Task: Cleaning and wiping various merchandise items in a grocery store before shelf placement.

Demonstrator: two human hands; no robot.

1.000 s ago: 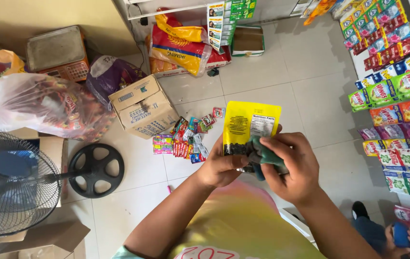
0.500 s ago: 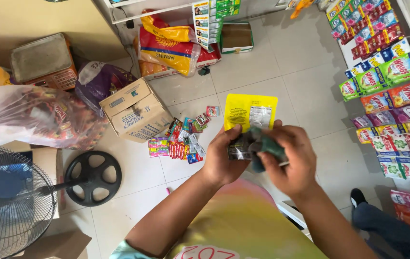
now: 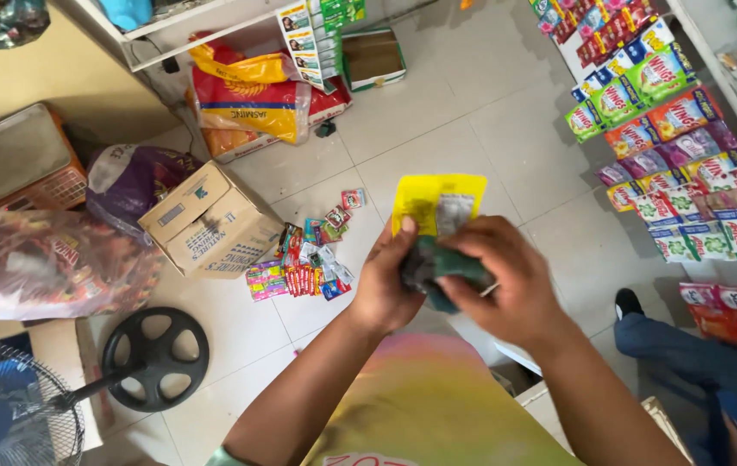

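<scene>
We hold a yellow pouch (image 3: pixel 437 200) upright in front of our chest, its long axis running up and away from us, its lower end buried between our two hands. Our left hand (image 3: pixel 390 280) pinches it from the left, thumb forward; our right hand (image 3: pixel 506 280) closes over it from the right, fingers curled around a dark green wad (image 3: pixel 446 269) — a scouring pad or a folded packet, we cannot tell which — pressed against the pouch's bottom. Both grips are closed and touching the same bundle, so neither is nearer than the other. The pouch's free top edge points toward the tiled floor (image 3: pixel 489 112), where loose sachets (image 3: pixel 308 259) lie beside a cardboard box (image 3: pixel 209 224), well below our hands.
</scene>
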